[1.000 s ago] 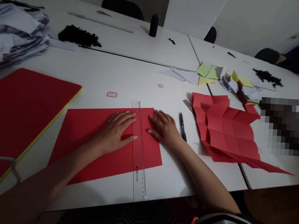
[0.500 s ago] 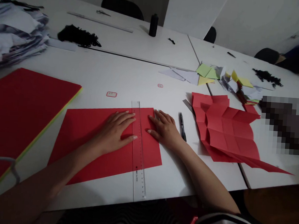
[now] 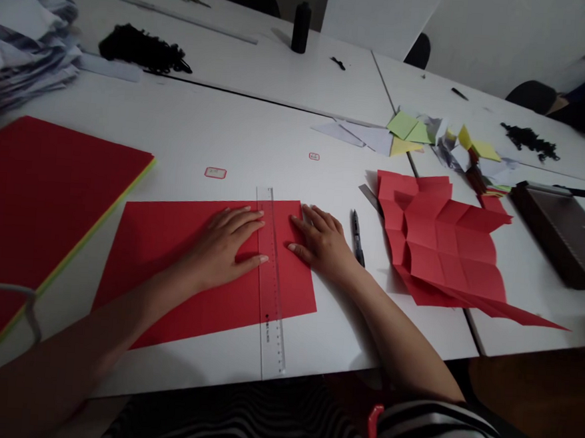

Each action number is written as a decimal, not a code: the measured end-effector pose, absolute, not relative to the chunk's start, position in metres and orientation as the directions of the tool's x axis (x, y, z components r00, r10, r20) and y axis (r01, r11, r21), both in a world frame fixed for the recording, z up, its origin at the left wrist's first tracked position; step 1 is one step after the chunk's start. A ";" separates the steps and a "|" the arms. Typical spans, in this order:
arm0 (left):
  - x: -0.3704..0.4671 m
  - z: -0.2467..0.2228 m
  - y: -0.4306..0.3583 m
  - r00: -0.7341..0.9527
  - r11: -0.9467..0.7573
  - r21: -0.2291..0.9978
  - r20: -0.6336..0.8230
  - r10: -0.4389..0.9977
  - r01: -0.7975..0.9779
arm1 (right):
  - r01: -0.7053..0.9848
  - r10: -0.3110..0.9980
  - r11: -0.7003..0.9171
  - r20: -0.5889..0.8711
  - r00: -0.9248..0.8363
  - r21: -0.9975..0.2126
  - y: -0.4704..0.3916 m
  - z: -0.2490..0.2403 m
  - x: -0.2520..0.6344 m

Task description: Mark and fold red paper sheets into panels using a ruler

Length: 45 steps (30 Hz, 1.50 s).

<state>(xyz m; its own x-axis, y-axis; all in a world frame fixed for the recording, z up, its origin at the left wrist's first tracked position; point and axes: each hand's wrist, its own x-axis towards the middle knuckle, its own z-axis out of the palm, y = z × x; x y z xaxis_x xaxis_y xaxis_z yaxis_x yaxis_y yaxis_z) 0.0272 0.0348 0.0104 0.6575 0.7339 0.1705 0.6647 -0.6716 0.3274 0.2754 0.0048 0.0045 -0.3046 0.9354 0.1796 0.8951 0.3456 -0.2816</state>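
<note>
A flat sheet of red paper (image 3: pixel 169 257) lies on the white table, with a clear plastic ruler (image 3: pixel 270 291) laid across it near its right end. The ruler's lower end reaches past the paper onto the table. My left hand (image 3: pixel 228 244) rests flat with fingers spread, its fingertips on the ruler's left edge. My right hand (image 3: pixel 323 241) lies over the paper's right edge, fingers stretched out, fingertips on the strip right of the ruler. Just right of that hand is a black pen (image 3: pixel 357 238), touched by neither hand.
Creased red paper (image 3: pixel 450 250) stands up in folds on the right, over a metal strip (image 3: pixel 371 199). A red stack (image 3: pixel 53 209) with a yellow-green edge lies left. Paper scraps (image 3: pixel 404 127), a black bottle (image 3: pixel 300 27), black cord (image 3: pixel 139 48) and a dark box (image 3: pixel 567 231) are farther off.
The whole view has shifted slightly, so things sit a little higher in the picture. Both hands, the ruler and the red paper keep the same places relative to each other.
</note>
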 end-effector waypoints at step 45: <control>0.020 0.007 0.032 0.630 -0.626 0.349 0.119 0.767 0.697 | 0.880 0.936 0.345 0.185 -0.299 -0.326 -0.005 0.016 0.257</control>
